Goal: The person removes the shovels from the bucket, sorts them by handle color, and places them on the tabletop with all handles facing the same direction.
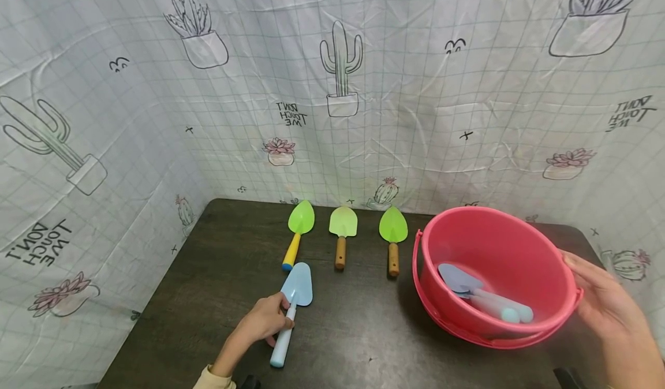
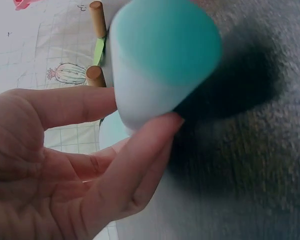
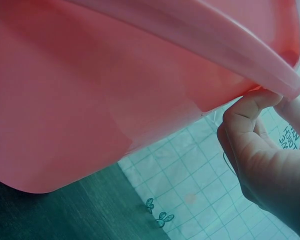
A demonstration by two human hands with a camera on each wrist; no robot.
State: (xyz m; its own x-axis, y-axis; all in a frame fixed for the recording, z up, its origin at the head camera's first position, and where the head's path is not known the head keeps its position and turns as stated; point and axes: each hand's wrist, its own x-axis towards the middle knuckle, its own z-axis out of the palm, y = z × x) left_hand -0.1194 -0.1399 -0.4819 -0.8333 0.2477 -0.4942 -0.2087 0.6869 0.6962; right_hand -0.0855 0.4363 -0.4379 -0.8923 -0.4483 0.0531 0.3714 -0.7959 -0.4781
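My left hand (image 1: 267,318) grips the white handle of a light blue garden trowel (image 1: 299,285), low over the dark table. Close up in the left wrist view, thumb and fingers pinch the handle, its teal end (image 2: 170,40) facing the camera. At the right, my right hand (image 1: 602,291) holds the rim of a pink bucket (image 1: 499,227), which leans toward me. In the right wrist view its fingers (image 3: 247,107) curl at the edge by the bucket's handle mount. Inside the bucket lie light blue trowels (image 1: 459,277) with pale handles.
Along the back of the dark table (image 1: 208,273) lie a green trowel with a yellow handle (image 1: 292,250), a pale green spade with a wooden handle (image 1: 340,250), and a green trowel with a wooden handle (image 1: 393,256). A cactus-print cloth (image 1: 405,89) hangs behind and at both sides.
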